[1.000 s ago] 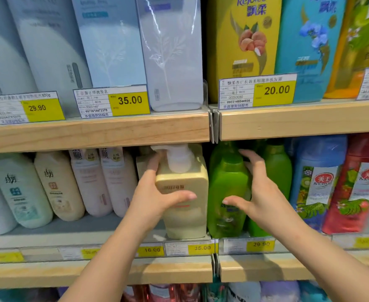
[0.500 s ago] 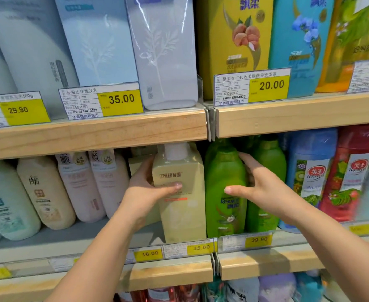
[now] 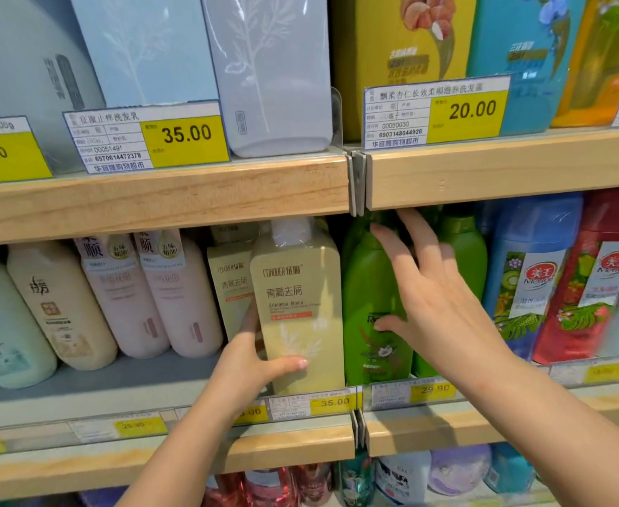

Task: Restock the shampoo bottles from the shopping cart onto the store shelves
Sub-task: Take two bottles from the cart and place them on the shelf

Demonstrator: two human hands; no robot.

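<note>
A pale yellow pump shampoo bottle [image 3: 300,309] stands upright at the front of the middle shelf [image 3: 161,389], above the 35.00 tag. My left hand [image 3: 253,364] grips its lower left side, thumb across the front. A matching yellow bottle [image 3: 229,283] stands just behind it to the left. My right hand [image 3: 436,305] is spread with fingers apart over the green shampoo bottles [image 3: 370,287] beside it, thumb touching the front one, holding nothing. The pump top is partly hidden by the upper shelf edge.
Pink bottles [image 3: 154,294] and cream bottles [image 3: 59,305] lean at the left of the middle shelf, with bare shelf in front of them. Blue bottles [image 3: 531,272] and red bottles [image 3: 593,279] stand at the right. The wooden upper shelf edge [image 3: 161,199] hangs low overhead. No cart is in view.
The yellow bottle went from tilted to upright and deeper under the upper shelf. My left hand slid down to its base. My right hand opened wider and rose over the green bottles.
</note>
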